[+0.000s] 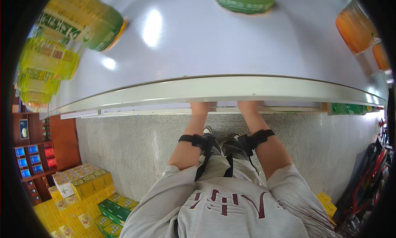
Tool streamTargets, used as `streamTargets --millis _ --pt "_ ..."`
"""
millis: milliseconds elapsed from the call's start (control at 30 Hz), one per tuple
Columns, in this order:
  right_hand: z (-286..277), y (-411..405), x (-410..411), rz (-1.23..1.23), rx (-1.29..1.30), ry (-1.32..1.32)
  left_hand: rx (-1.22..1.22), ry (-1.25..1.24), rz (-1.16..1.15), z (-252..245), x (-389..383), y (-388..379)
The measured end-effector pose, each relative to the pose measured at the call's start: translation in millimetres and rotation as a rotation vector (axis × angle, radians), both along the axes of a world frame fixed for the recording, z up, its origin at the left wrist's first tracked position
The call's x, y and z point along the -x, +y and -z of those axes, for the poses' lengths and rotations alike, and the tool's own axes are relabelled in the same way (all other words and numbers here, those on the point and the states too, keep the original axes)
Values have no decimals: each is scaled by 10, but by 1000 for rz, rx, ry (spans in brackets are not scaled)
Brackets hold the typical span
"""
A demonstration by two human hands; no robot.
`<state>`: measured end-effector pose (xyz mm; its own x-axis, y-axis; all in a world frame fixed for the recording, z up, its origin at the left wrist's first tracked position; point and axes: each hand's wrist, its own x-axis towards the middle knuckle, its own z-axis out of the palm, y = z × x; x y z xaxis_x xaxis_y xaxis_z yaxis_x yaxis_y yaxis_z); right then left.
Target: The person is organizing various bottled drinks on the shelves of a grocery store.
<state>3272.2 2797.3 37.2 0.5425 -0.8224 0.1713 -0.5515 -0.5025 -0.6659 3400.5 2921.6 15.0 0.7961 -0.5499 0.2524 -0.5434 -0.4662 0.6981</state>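
Both my forearms reach forward under the front edge of a white shelf [229,88], and both hands are hidden beneath it. What they hold or touch cannot be seen. A lower shelf shows in a narrow strip below that edge, with green bottles [349,108] lying or standing at its right end. On the upper shelf, a bottle with a green lower part [244,1] stands at the top middle. A large yellow and green bottle [102,27] is at the upper left, beside yellow-green bottles [49,57]. An orange drink bottle [355,27] stands at the upper right.
Stacked yellow cartons [89,188] and a green carton [114,211] lie on the floor at the lower left. Behind them stands a brown wooden cabinet [63,142] with blue boxes. Red and black items [368,176] are at the right. Grey floor [123,145] lies below the shelf.
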Motion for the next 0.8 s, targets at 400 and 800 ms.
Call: streamTargets --millis 400,800 --pt "658 -59 -96 -27 55 33 -157 -76 14 -272 123 -9" --pt "182 -42 -103 -7 31 -98 76 163 32 -10 -16 30"
